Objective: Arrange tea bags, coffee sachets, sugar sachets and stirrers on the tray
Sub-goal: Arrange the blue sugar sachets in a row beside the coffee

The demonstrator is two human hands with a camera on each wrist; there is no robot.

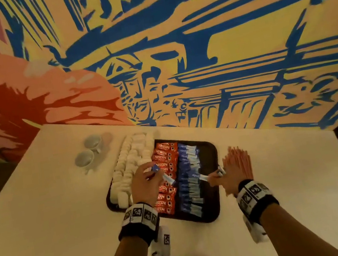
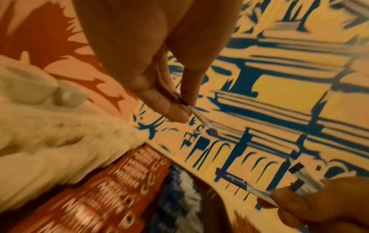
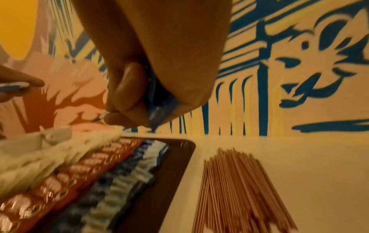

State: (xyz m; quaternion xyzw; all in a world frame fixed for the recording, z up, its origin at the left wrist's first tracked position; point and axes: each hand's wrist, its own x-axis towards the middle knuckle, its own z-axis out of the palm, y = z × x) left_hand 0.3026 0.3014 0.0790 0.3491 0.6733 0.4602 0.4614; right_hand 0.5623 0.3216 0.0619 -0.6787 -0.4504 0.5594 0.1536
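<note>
Head view, centre of frame: dark rectangular tray point(image 1: 211, 150) on a pale tabletop point(image 1: 66, 212). Left part of the tray carries rows of white tea bags point(image 1: 125, 168), some spilling past its upper left edge. Next to them, a column of red Nescafé coffee sachets point(image 1: 165, 157); to its right, a column of blue-and-white sugar sachets point(image 1: 189, 169). Right strip of the tray is bare.

Left hand point(image 1: 145, 183) hovers over the coffee column, thumb and fingers pinching one blue-and-white stick sachet point(image 1: 167, 178) by its upper end; the left wrist view confirms the pinch, with the sachet's free end hanging clear.

Right hand point(image 1: 225, 180) sits at the tray's right edge, curled round a small bundle of blue-and-white sachets point(image 2: 301, 181); one of them, printed "equal" point(image 2: 235, 181), sticks out from its fingertips toward frame left. The right wrist view shows the packets clamped between palm and fingers.

Right of the tray, off it: a fanned pile of thin pinkish-brown wooden stirrers point(image 1: 239, 160) lying on the tabletop. Upper left of the tray: two grey-white cups point(image 1: 88, 152), touching or nearly so. Background: painted blue, yellow and orange mural wall point(image 1: 192, 34).
</note>
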